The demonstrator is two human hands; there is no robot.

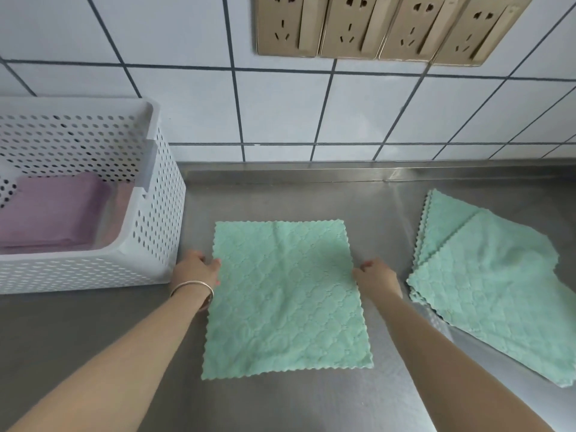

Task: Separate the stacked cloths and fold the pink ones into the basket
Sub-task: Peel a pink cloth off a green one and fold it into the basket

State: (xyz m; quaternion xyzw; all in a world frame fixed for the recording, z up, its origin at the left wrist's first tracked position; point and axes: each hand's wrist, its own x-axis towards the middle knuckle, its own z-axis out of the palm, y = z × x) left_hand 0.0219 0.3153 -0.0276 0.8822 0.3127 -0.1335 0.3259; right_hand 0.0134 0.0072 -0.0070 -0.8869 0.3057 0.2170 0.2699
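A single green quilted cloth lies flat in the middle of the steel counter. My left hand pinches its left edge, and my right hand pinches its right edge. Folded pink cloths lie inside the white perforated basket at the left. A pile of green cloths is spread on the counter to the right, apart from both hands.
The steel counter runs back to a tiled wall with a row of gold sockets above. A bracelet sits on my left wrist.
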